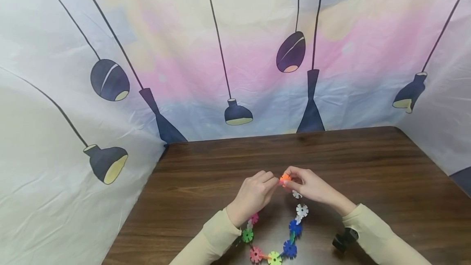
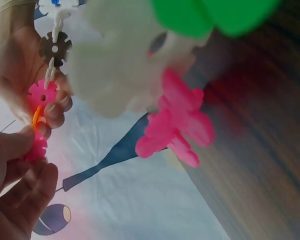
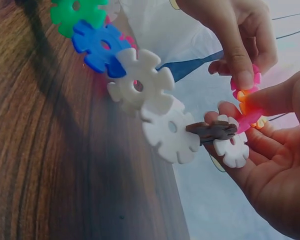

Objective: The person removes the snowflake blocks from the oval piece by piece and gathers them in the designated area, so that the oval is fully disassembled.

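Observation:
A chain of interlocking snowflake discs hangs in a loop between the two hands above the table. My left hand (image 1: 254, 195) pinches a pink disc (image 2: 37, 150) between thumb and fingers. Facing it, my right hand (image 1: 312, 185) grips an orange disc (image 1: 285, 179) and the pink disc (image 2: 42, 94) beside it. The orange disc touches the left hand's pink one; how deep their slots sit cannot be seen. From the right hand the chain runs through white discs (image 1: 302, 210), a brown disc (image 3: 210, 131) and blue discs (image 1: 290, 248). Yellow-green (image 1: 274, 258), pink and green discs (image 1: 247, 235) follow towards the left hand.
The dark wooden table (image 1: 206, 158) lies under both hands. A cloth backdrop (image 1: 176, 44) printed with hanging lamps encloses its back and sides. A small black device (image 1: 345, 239) is at the right sleeve.

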A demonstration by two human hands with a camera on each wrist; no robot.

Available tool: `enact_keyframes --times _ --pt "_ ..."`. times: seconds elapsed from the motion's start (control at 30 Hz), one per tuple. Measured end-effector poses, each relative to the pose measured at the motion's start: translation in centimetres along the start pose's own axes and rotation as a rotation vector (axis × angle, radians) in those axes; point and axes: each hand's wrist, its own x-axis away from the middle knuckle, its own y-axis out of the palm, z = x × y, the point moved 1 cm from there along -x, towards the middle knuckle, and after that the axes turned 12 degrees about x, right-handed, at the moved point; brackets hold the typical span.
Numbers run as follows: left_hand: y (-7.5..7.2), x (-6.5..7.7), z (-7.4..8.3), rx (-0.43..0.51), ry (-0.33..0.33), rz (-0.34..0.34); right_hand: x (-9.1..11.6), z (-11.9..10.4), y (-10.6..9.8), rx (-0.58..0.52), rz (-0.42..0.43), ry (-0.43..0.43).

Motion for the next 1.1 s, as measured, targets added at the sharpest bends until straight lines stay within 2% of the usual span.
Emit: enact_keyframes --times 0.23,0.33,0.47,0.73,0.9,1.1 --pt "0.0 -0.1 0.0 -0.005 0.010 0.058 0.2 0.0 -0.1 -0.047 0.028 0.026" --pt "-0.1 -0.2 -0.2 0.016 -0.013 0.070 0.3 0.2 -0.2 -0.037 0.035 0.042" --pt "-0.2 -0.2 -0.9 0.089 -0.101 0.068 0.2 0.6 -0.5 -0.026 0.038 0.055" --pt "-0.7 0.2 -2.9 0.313 -0.366 0.056 0.3 1.3 -0.6 0.018 0.058 0.070" --pt "-1.3 0.7 -4.2 0.375 -0.446 0.067 0.4 1.5 -0.6 0.023 0.057 0.102" --pt "-2.5 0.9 -5.5 0.410 -0.530 0.079 0.5 1.3 -0.8 -0.030 0.046 0.162"
